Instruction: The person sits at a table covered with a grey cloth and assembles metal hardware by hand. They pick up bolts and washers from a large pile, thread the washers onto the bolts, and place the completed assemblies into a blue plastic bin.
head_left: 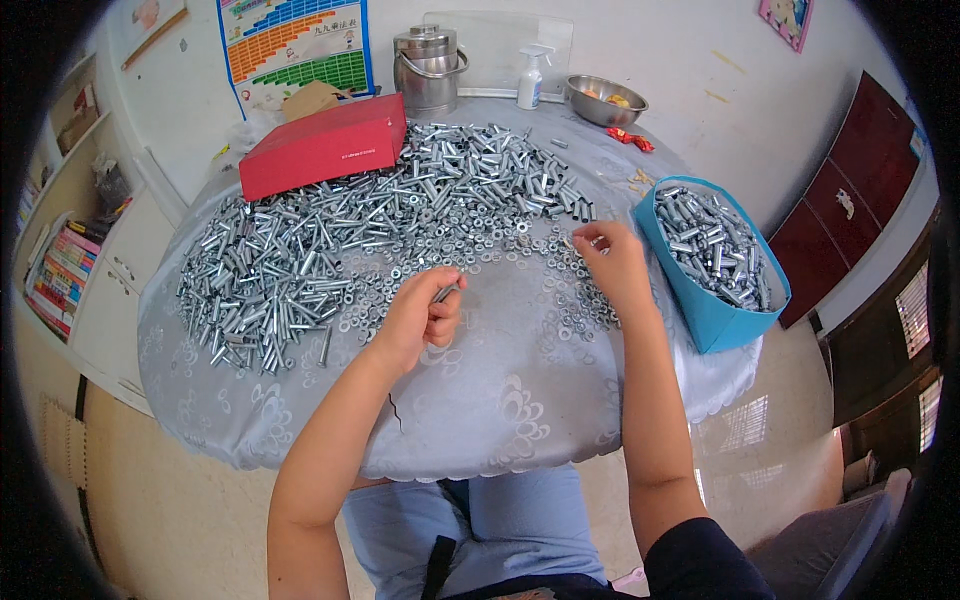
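A big heap of silver bolts, sleeves and washers [380, 220] covers the far half of a round table with a grey patterned cloth [520, 400]. My left hand [420, 315] is closed around a silver bolt [446, 292] whose end sticks out past the thumb. My right hand [612, 262] hovers over scattered washers [585, 300], fingertips pinched together at a small piece near the heap's right edge. A blue bag [715, 310] full of assembled bolts stands just right of my right hand.
A red box [320, 148] lies on the heap's far left. A steel pot [430, 68], a spray bottle [530, 78] and a metal bowl [603, 100] stand at the back. A white shelf with books [62, 270] is left, dark red cabinets [850, 190] right.
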Motion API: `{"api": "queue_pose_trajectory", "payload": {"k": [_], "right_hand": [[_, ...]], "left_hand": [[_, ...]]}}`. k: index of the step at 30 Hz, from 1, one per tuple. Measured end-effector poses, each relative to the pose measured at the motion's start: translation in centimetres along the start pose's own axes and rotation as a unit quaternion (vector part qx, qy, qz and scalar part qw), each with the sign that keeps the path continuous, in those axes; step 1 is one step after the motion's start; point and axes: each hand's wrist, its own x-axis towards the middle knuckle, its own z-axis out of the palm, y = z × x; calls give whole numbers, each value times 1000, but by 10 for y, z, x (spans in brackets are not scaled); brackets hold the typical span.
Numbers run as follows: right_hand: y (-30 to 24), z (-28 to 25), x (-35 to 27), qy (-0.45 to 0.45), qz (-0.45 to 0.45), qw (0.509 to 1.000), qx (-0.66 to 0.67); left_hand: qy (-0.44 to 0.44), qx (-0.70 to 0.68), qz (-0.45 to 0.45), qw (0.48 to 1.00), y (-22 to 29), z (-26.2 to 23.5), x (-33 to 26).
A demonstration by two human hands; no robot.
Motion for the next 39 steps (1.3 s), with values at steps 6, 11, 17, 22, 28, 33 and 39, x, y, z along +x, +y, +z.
{"api": "queue_pose_trajectory", "payload": {"k": [6,11,17,22,28,33,39], "right_hand": [[11,7,-7,-109,3,991,-78],[9,8,-10,-121,-31,982,-140],[-1,5,-12,-141,-6,977,-159],[-4,6,-14,-134,-1,974,-181],[2,8,-13,-126,-16,975,-181],[6,17,-14,-111,-35,972,-202],[19,30,-15,-93,-122,955,-253]], "left_hand": [[30,-5,-11,999,2,0,1],[40,-9,-4,999,1,-3,1],[58,10,-5,998,3,0,0],[43,17,-10,999,0,-1,1],[40,9,-13,999,-2,-3,2],[39,18,-15,999,-2,-2,2],[43,41,-29,998,-2,-1,3]]}}
